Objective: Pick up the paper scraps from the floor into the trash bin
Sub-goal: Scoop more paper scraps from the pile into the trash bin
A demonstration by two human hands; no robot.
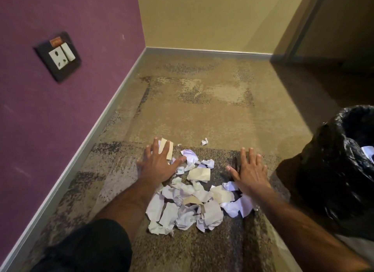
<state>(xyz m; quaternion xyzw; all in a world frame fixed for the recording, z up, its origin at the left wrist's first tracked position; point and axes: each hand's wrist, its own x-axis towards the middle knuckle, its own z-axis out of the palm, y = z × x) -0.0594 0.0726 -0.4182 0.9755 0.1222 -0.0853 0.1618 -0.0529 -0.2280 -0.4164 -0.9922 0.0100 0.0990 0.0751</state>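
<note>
Head view: we have both hands flat and spread on the carpet (202,113), gripping nothing. Paper pile (194,198) sits between them, long axis running 12 to 6, mostly at 6 of the palms. Left hand (159,164) rests on a tan scrap (169,150); right hand (250,168) touches the pile's right edge. One stray scrap (204,141) lies at 12. Bin (344,170) is at 3, nearest the right hand.

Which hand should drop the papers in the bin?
Probably the right hand. It lies flat on the carpet beside the paper pile, and the black-lined trash bin stands on its side. The left hand is farther away.
</note>
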